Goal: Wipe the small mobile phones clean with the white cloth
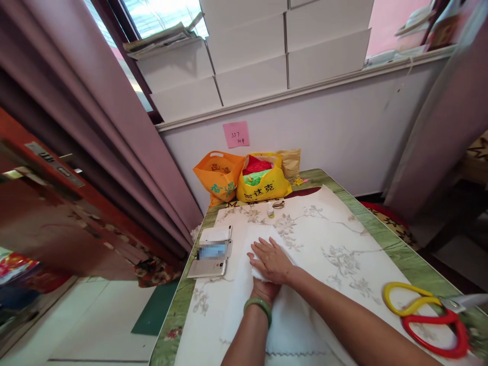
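A piece of white cloth with a wavy edge lies before me on the floral sheet. My right hand rests flat on the cloth with its fingers spread. Just below it is my left hand, a green bangle round its wrist. The left fingers are hidden under the cloth and my right hand. Left of the hands lie several phones in a stack or row. A small bottle stands beyond them, beside a small pair of metal scissors.
Large scissors with yellow and red handles lie at the table's right. At the back stand an orange bag and a filled yellow bag. Pale floral sheeting covers most of the green table. A pink note sticks to the wall.
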